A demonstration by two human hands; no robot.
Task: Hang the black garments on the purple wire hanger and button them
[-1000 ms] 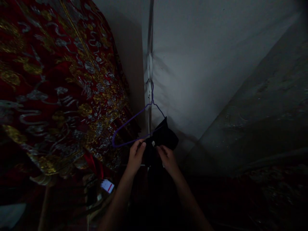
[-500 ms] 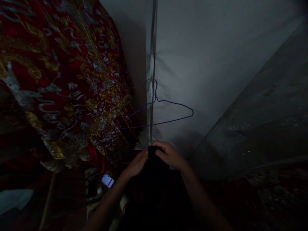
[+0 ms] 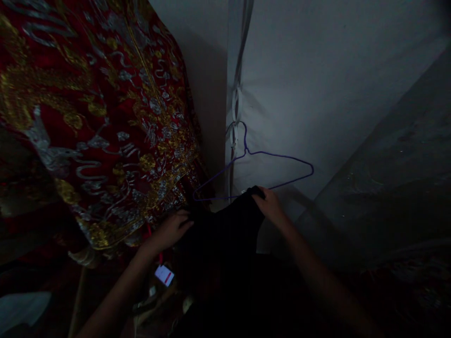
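Note:
A black garment (image 3: 225,234) is stretched between my two hands in dim light. My left hand (image 3: 172,230) grips its left edge, fingers closed on the cloth. My right hand (image 3: 269,206) pinches its upper right corner just below the bottom wire of a purple wire hanger (image 3: 278,157). The hanger hangs bare by its hook from a white strap (image 3: 235,108) in the corner of the white walls. The garment's lower part is lost in shadow.
A red robe with gold and silver embroidery (image 3: 95,112) hangs close on the left, its hem touching the hanger's left tip. A small white tag with a red mark (image 3: 165,275) lies below my left arm. A grey surface (image 3: 394,169) slopes on the right.
The garment came off the hanger, which now hangs bare. My hands, close together before, have spread apart and pulled the black cloth wide. The view shifted slightly.

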